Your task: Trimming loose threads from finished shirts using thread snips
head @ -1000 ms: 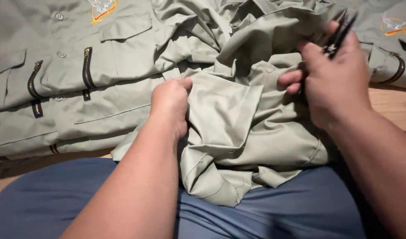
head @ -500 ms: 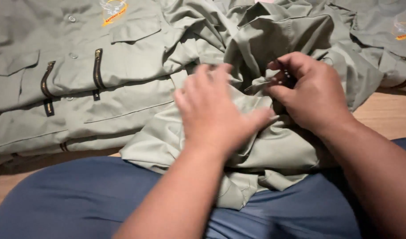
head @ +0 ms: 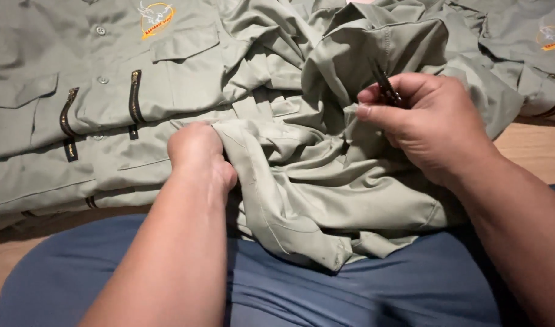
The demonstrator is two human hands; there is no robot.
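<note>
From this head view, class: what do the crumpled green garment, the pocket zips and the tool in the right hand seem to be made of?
Crumpled green garment: matte woven cloth, probably cotton blend; it creases softly. Pocket zips: dark, faintly shiny teeth, probably metal. Tool in the right hand: thin, dark, glinting, likely metal.

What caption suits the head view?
Left hand grips a crumpled green garment; right hand pinches a small dark tool.

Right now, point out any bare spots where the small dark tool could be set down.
Bare wooden table shows right of the crumpled green shirt, below the far-right shirt's cuff. Another wood strip lies bottom left, under the flat zippered shirt. Everywhere else, shirts crowd.
</note>
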